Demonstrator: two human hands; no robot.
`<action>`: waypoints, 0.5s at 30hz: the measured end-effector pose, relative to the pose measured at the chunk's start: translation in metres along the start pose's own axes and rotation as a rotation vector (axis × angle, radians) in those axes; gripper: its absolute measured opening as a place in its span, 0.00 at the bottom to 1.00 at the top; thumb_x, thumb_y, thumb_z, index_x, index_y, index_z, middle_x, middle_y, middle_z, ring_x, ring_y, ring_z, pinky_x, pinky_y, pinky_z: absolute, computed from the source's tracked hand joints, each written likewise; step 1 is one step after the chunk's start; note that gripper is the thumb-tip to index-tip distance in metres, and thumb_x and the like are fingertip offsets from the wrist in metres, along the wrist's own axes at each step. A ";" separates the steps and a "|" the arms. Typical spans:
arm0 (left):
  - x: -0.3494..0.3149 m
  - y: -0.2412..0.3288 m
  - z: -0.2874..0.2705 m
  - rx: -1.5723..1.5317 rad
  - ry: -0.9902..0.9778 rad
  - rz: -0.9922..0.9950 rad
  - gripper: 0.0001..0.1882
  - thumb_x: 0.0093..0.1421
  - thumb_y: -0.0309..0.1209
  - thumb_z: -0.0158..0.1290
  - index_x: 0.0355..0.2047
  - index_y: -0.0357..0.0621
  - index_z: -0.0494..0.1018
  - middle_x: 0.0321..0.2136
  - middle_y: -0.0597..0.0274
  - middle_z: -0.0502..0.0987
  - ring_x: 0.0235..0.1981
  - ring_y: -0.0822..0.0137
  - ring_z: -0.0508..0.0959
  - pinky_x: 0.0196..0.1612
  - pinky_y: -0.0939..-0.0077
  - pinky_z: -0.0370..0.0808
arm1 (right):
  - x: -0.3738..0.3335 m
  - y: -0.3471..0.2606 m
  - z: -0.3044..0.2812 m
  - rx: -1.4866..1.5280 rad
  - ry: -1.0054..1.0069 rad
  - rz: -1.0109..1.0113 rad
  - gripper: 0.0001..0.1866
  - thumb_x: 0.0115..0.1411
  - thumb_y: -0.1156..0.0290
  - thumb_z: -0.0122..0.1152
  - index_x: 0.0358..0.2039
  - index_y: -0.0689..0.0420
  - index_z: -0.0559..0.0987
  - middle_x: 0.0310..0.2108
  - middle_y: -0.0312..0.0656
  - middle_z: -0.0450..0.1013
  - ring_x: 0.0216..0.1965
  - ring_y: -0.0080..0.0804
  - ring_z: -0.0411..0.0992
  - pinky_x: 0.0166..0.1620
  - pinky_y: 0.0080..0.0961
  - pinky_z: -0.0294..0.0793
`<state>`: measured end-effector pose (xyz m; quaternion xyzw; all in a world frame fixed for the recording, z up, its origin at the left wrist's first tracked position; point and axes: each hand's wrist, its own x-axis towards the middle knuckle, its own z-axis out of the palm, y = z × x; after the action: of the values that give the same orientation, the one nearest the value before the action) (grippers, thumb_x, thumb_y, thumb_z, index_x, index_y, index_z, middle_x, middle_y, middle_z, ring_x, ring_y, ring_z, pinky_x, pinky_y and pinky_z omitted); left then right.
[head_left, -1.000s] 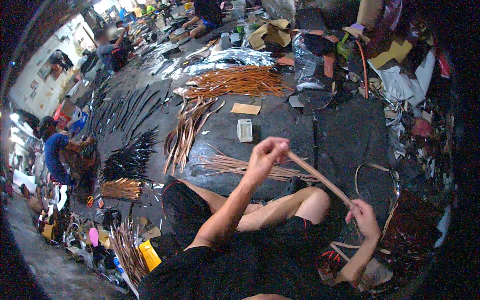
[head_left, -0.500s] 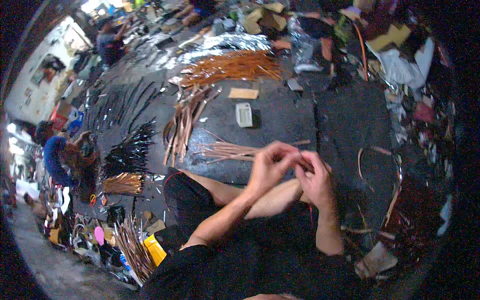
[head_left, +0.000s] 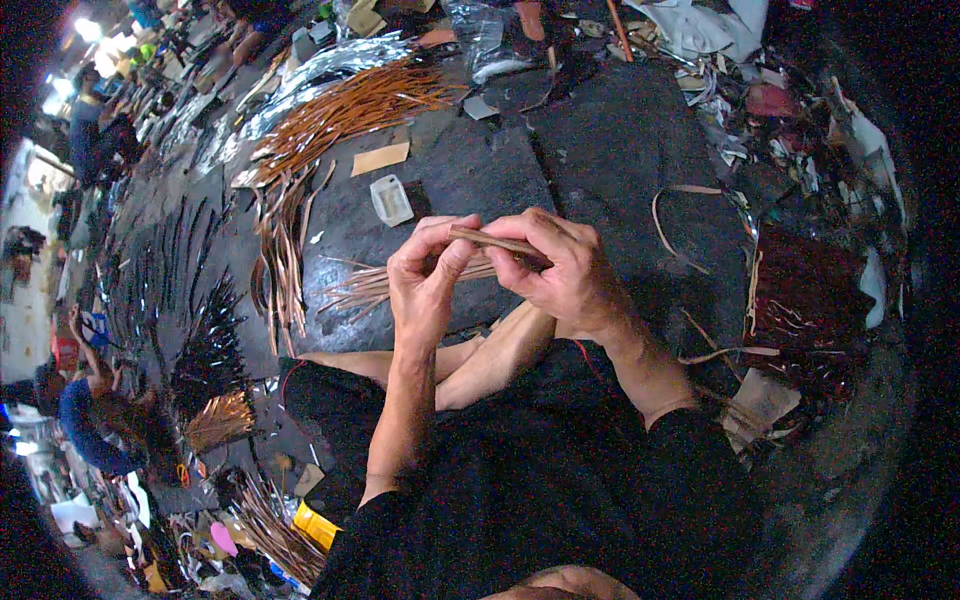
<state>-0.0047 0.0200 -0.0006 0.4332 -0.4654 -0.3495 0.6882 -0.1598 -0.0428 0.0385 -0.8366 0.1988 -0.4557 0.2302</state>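
A short, narrow brown strip (head_left: 495,242), which looks like leather, is stretched between my two hands above my crossed legs. My left hand (head_left: 425,285) pinches its left end between thumb and fingers. On the other end, the fingers and thumb of my right hand (head_left: 565,265) are closed, hiding the tip. Just beyond and below my hands, a loose bundle of light brown strips (head_left: 360,288) lies on the dark mat (head_left: 610,170), partly covered by my left hand. A small white plastic container (head_left: 391,201) stands past my left hand.
Longer brown strips (head_left: 283,255) lie left, beneath a heap of orange-brown strips (head_left: 350,110). Farther left are black strips (head_left: 212,345). A tan rectangular piece (head_left: 380,158) lies near the container. Dark red sheets (head_left: 805,290) are at right. Another person (head_left: 88,415) sits at far left.
My view has swung to the right, so the mat's things appear farther left. My hands have drawn slightly apart, and the strip between them now shows.
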 end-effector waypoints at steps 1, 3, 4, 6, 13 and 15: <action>0.004 -0.003 0.002 -0.019 -0.005 0.030 0.11 0.60 0.26 0.56 0.42 0.36 0.76 0.37 0.61 0.76 0.38 0.72 0.75 0.43 0.79 0.72 | 0.002 -0.001 -0.002 0.004 0.016 -0.004 0.10 0.53 0.72 0.65 0.36 0.55 0.76 0.31 0.41 0.76 0.30 0.40 0.78 0.32 0.31 0.78; 0.009 -0.008 0.008 -0.056 -0.018 0.086 0.09 0.60 0.25 0.56 0.40 0.36 0.76 0.37 0.61 0.75 0.38 0.72 0.75 0.42 0.79 0.71 | 0.001 -0.002 -0.004 0.024 0.009 0.075 0.12 0.52 0.74 0.66 0.37 0.57 0.76 0.32 0.42 0.77 0.31 0.39 0.78 0.33 0.30 0.77; 0.010 -0.009 0.012 -0.060 -0.020 0.082 0.08 0.60 0.25 0.56 0.40 0.36 0.76 0.36 0.61 0.75 0.38 0.72 0.75 0.42 0.79 0.71 | 0.000 -0.002 -0.006 0.034 0.007 0.115 0.12 0.52 0.75 0.66 0.38 0.58 0.76 0.32 0.42 0.77 0.31 0.38 0.78 0.34 0.29 0.77; 0.012 -0.012 0.022 -0.070 -0.034 0.066 0.08 0.61 0.25 0.55 0.40 0.36 0.76 0.36 0.61 0.75 0.37 0.71 0.75 0.43 0.80 0.71 | -0.007 0.004 -0.010 -0.049 0.021 0.118 0.12 0.52 0.74 0.65 0.37 0.58 0.75 0.31 0.43 0.76 0.31 0.38 0.78 0.34 0.29 0.76; 0.020 -0.034 0.033 -0.113 -0.122 0.069 0.07 0.59 0.26 0.56 0.38 0.38 0.76 0.39 0.61 0.72 0.41 0.71 0.72 0.44 0.78 0.70 | -0.014 0.019 -0.022 -0.039 0.059 0.081 0.11 0.53 0.73 0.64 0.37 0.58 0.75 0.29 0.43 0.75 0.30 0.38 0.78 0.32 0.29 0.76; 0.022 -0.038 0.034 -0.149 -0.121 0.071 0.07 0.59 0.26 0.57 0.37 0.38 0.76 0.39 0.60 0.72 0.41 0.71 0.72 0.45 0.78 0.70 | -0.014 0.017 -0.022 -0.036 0.074 0.126 0.11 0.53 0.73 0.64 0.37 0.59 0.74 0.29 0.43 0.75 0.30 0.37 0.78 0.32 0.29 0.76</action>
<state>-0.0324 -0.0232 -0.0214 0.3419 -0.4939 -0.3842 0.7011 -0.1877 -0.0536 0.0296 -0.8092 0.2674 -0.4671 0.2356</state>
